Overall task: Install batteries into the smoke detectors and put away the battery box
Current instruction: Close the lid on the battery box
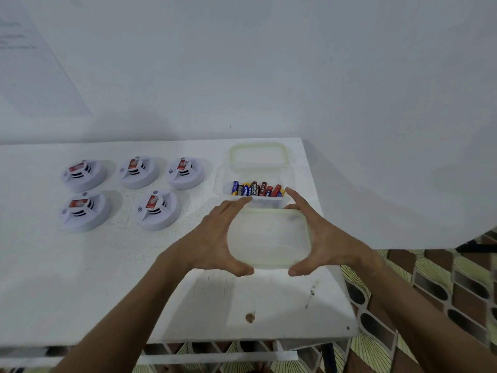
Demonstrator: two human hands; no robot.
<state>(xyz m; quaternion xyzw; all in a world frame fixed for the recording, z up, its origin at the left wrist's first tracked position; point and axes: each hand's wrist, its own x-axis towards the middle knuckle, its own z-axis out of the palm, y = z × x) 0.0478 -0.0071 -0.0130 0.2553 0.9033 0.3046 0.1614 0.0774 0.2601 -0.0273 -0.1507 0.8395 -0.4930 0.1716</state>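
Note:
Five white round smoke detectors with red labels stand on the white table (80, 278): three in a back row (138, 170) and two in front (158, 210). To their right, a clear battery box (221, 181) holds several red and blue batteries (256, 189). Just in front of the box, I hold a translucent green-rimmed lid (269, 238) above the table. My left hand (212, 238) grips its left side and my right hand (322, 238) grips its right side. On both hands the thumb is on the near edge and the fingers are on the far edge.
A second translucent green-rimmed piece (258, 146) lies behind the battery box by the wall. The table's right edge (336, 265) runs close to my right hand, with patterned floor (430, 292) beyond. A brown stain (250, 317) marks the near tabletop.

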